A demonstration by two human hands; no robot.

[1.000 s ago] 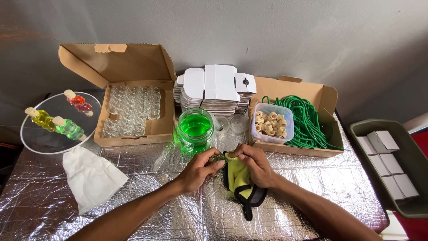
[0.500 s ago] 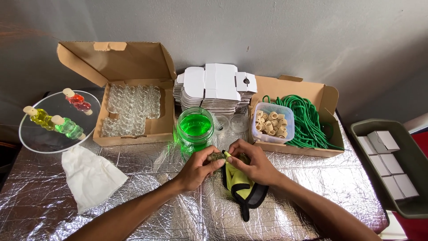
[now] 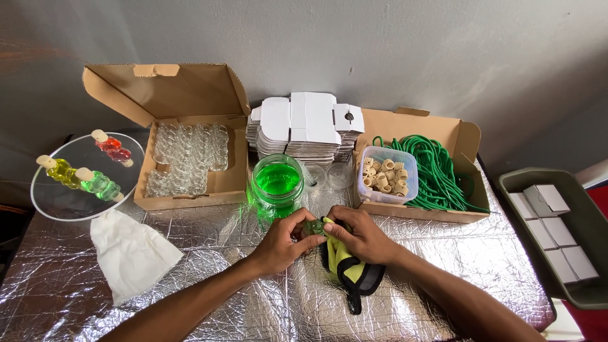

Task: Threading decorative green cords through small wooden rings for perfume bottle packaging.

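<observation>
My left hand and my right hand meet in front of a glass jar of green liquid. Between the fingertips of both hands sits a small green-filled glass bottle. Under my right hand lies a yellow and black cloth, which that hand presses against the bottle. Both hands rest low over the silver foil table cover.
An open cardboard box of empty small glass bottles stands at back left. A round clear plate holds red, yellow and green corked bottles. Flat white cartons, a tub of corks, green cord, a white cloth and a grey tray of white boxes surround the hands.
My hands have shifted slightly, the right one turning over the cloth around the small bottle. Everything else stays put.
</observation>
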